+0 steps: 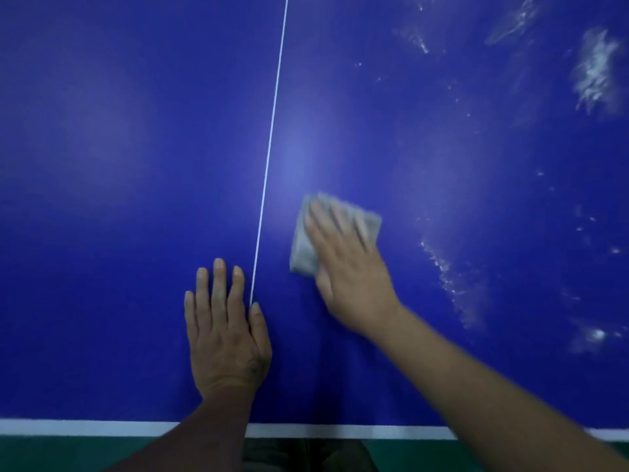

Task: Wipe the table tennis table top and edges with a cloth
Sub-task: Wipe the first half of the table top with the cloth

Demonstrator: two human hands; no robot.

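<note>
- Right hand (350, 277) is pressing flat, fingers spread, on grey cloth (306, 247) on blue tabletop (119, 165).
- Left hand (226, 335) is resting open, palm down, beside white centre line (269, 158).
- White smears (595, 69) are lying at right.

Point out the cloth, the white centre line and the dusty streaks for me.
cloth (303, 247): head view, on its bare left part beside the fingers.
white centre line (272, 131): head view, mid-length.
dusty streaks (595, 71): head view, largest patch, upper right.
</note>
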